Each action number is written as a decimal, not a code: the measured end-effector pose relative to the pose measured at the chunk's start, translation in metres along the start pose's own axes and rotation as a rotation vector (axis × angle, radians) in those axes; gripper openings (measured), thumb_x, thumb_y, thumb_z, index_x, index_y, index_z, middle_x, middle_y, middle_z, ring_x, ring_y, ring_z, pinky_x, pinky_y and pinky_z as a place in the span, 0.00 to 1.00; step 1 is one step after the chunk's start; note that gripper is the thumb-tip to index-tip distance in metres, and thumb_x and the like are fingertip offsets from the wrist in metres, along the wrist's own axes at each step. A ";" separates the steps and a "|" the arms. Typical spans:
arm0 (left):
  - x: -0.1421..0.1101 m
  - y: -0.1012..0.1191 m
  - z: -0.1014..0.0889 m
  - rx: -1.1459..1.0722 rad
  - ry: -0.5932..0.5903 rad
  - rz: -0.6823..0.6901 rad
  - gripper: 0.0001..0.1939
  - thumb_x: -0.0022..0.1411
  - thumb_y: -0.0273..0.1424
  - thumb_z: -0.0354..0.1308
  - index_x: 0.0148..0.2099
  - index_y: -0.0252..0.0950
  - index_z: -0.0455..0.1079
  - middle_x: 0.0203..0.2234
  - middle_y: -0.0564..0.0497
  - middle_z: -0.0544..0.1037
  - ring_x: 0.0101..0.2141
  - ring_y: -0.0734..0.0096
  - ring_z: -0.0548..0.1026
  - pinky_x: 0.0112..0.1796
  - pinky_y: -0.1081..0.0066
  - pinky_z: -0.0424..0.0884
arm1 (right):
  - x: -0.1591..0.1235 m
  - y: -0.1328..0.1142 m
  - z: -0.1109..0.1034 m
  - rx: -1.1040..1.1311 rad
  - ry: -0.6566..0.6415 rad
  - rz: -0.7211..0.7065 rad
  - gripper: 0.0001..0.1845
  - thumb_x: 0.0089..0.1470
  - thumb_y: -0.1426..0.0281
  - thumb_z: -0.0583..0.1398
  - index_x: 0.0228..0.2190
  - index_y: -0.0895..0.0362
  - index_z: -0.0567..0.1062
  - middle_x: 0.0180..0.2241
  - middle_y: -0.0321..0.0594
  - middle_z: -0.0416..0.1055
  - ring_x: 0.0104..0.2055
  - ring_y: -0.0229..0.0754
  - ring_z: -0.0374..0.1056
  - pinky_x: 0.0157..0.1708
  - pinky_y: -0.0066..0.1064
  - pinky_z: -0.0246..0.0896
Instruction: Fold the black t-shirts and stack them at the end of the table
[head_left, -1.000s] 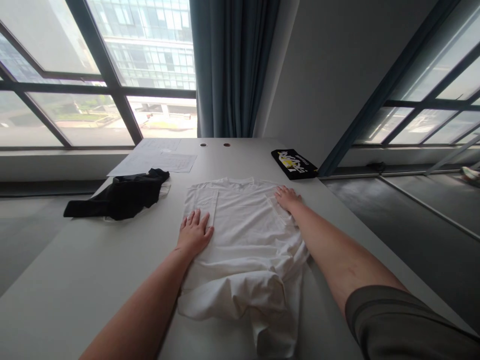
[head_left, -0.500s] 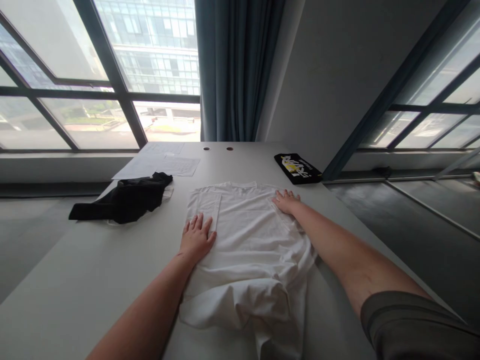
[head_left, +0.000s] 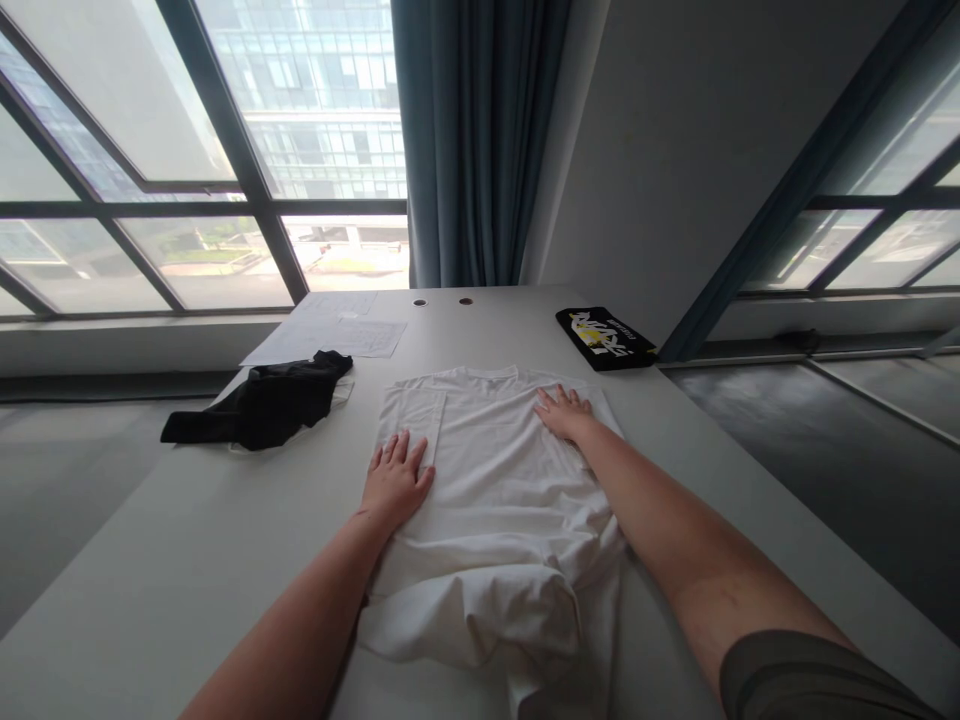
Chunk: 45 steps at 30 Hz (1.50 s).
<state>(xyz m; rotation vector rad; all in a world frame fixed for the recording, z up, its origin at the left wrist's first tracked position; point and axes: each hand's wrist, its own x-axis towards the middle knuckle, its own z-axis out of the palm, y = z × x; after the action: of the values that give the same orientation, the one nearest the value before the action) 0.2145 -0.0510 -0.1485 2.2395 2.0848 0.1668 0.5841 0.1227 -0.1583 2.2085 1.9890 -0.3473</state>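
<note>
A white T-shirt (head_left: 495, 470) lies on the table in front of me, its neckline toward the far end and its lower part bunched in loose folds near me. One sleeve is folded in over the body on the left. My left hand (head_left: 396, 475) rests flat on that folded sleeve, fingers spread. On the upper right of the shirt lies my right hand (head_left: 564, 412), palm down with the fingers apart. Part of the right side of the shirt is hidden under my right forearm.
The white table (head_left: 247, 560) runs away toward the window. To the left lies a crumpled black garment (head_left: 277, 400), with paper sheets (head_left: 367, 337) beyond it. A folded black item with white and yellow print (head_left: 604, 338) sits by the right edge.
My right hand has slid slightly left and toward me across the shirt. My left hand stays in place. The view has shifted a little.
</note>
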 end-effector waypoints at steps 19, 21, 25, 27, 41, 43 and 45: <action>0.000 0.001 -0.001 0.002 -0.002 -0.012 0.32 0.73 0.48 0.48 0.75 0.47 0.58 0.75 0.47 0.51 0.73 0.55 0.51 0.70 0.52 0.47 | -0.021 -0.003 0.022 -0.007 0.136 -0.040 0.39 0.69 0.46 0.39 0.74 0.47 0.46 0.77 0.47 0.33 0.77 0.58 0.32 0.71 0.56 0.28; 0.000 0.002 -0.003 0.006 -0.012 -0.020 0.32 0.73 0.48 0.48 0.75 0.47 0.57 0.75 0.46 0.51 0.73 0.55 0.50 0.70 0.52 0.46 | -0.016 -0.005 0.019 0.003 0.130 -0.021 0.38 0.69 0.46 0.40 0.74 0.45 0.46 0.77 0.45 0.33 0.77 0.58 0.32 0.71 0.56 0.28; -0.001 0.003 -0.003 0.007 -0.009 -0.028 0.32 0.73 0.47 0.48 0.75 0.47 0.57 0.75 0.47 0.51 0.73 0.55 0.50 0.70 0.51 0.47 | -0.006 -0.010 0.013 0.005 0.126 0.001 0.38 0.69 0.47 0.38 0.74 0.43 0.45 0.77 0.43 0.32 0.77 0.57 0.32 0.71 0.56 0.28; -0.001 0.003 -0.002 0.003 0.001 -0.030 0.32 0.73 0.47 0.48 0.75 0.47 0.58 0.75 0.47 0.52 0.73 0.55 0.50 0.70 0.51 0.47 | -0.001 -0.013 0.011 0.004 0.115 -0.001 0.38 0.69 0.47 0.38 0.74 0.43 0.44 0.77 0.42 0.31 0.77 0.57 0.31 0.71 0.57 0.28; 0.037 0.002 0.003 0.017 0.025 -0.062 0.32 0.74 0.48 0.44 0.75 0.48 0.56 0.75 0.48 0.51 0.73 0.53 0.50 0.70 0.49 0.47 | 0.043 -0.022 -0.003 0.051 0.118 -0.025 0.38 0.68 0.46 0.39 0.74 0.42 0.45 0.77 0.41 0.31 0.77 0.57 0.31 0.71 0.57 0.27; 0.045 0.001 0.003 0.017 0.022 -0.064 0.32 0.74 0.48 0.44 0.75 0.48 0.56 0.75 0.48 0.51 0.73 0.53 0.50 0.70 0.49 0.46 | 0.049 -0.023 -0.004 0.056 0.131 -0.031 0.38 0.68 0.46 0.39 0.74 0.42 0.45 0.77 0.41 0.32 0.77 0.58 0.32 0.71 0.57 0.27; 0.051 0.000 0.003 0.017 0.014 -0.064 0.32 0.74 0.48 0.44 0.75 0.48 0.56 0.75 0.48 0.51 0.73 0.54 0.49 0.70 0.49 0.45 | 0.056 -0.023 -0.005 0.059 0.138 -0.035 0.38 0.68 0.46 0.40 0.74 0.42 0.46 0.77 0.42 0.33 0.77 0.59 0.31 0.71 0.58 0.27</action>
<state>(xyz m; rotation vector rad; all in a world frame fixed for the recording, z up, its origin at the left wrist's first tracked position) 0.2183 -0.0004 -0.1501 2.1847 2.1698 0.1617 0.5667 0.1806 -0.1676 2.2933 2.1156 -0.2679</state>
